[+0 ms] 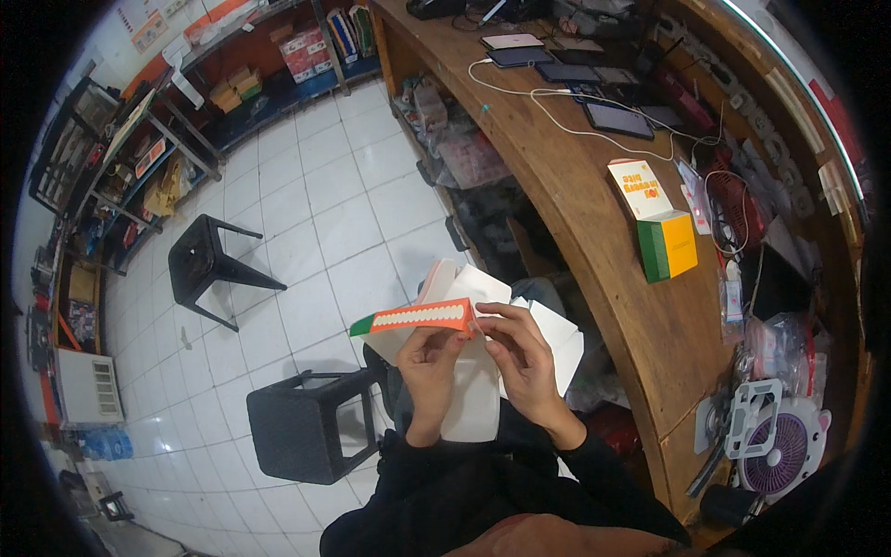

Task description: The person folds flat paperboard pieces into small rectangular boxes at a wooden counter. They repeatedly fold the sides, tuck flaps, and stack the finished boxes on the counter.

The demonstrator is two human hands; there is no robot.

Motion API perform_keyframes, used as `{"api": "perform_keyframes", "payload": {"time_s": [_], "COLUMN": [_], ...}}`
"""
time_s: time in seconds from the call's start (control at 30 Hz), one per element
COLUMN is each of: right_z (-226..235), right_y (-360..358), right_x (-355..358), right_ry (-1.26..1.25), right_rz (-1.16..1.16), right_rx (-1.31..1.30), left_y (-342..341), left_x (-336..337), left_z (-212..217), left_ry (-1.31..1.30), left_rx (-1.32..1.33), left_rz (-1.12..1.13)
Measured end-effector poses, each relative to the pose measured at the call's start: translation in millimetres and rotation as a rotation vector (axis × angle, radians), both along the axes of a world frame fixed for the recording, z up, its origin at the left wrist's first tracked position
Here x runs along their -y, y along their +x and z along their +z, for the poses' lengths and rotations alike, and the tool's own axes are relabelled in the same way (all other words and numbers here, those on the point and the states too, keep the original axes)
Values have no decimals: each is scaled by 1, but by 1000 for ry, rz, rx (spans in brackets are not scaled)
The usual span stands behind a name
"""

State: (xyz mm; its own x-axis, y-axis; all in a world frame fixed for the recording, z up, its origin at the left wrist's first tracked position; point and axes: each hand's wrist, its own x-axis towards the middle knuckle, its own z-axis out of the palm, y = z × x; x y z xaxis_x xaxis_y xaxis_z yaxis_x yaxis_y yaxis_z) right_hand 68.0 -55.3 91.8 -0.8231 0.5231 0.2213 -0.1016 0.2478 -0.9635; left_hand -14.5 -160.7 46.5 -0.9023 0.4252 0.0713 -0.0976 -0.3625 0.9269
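Observation:
In front of my body I hold a partly folded cardboard carton (pixel 422 317), its visible edge orange and green with a white scalloped strip. My left hand (pixel 430 371) grips its lower side, thumb and fingers closed on the card. At the right end of the carton, my right hand (pixel 524 357) pinches the orange end flap between thumb and fingers. More white cardboard (pixel 564 348) lies under and beside my hands, over my lap. A folded yellow and green box (pixel 668 246) with its lid up stands on the wooden counter to the right.
The long wooden counter (pixel 580 241) curves along my right, carrying several phones or tablets (pixel 617 121), white cables and a purple fan (pixel 778 450). Two black stools (pixel 302 436) stand on the white tiled floor (pixel 325 232) at left. Shelves (pixel 148 176) line the far left wall.

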Motion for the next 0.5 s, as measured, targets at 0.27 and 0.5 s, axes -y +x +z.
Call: {"api": "perform_keyframes", "payload": {"time_s": [0.27,0.5], "right_z": [6,4], "right_y": [7,14], "right_x": [-5,-7], "right_ry": [74,59], "right_rz": [27,60], "right_rx": [44,47], "left_y": [9,5], "left_x": [0,5], "left_z": [11,1], "left_ry": [4,-17], "left_rx": [-8,-38], "left_rz": [16,-3]}}
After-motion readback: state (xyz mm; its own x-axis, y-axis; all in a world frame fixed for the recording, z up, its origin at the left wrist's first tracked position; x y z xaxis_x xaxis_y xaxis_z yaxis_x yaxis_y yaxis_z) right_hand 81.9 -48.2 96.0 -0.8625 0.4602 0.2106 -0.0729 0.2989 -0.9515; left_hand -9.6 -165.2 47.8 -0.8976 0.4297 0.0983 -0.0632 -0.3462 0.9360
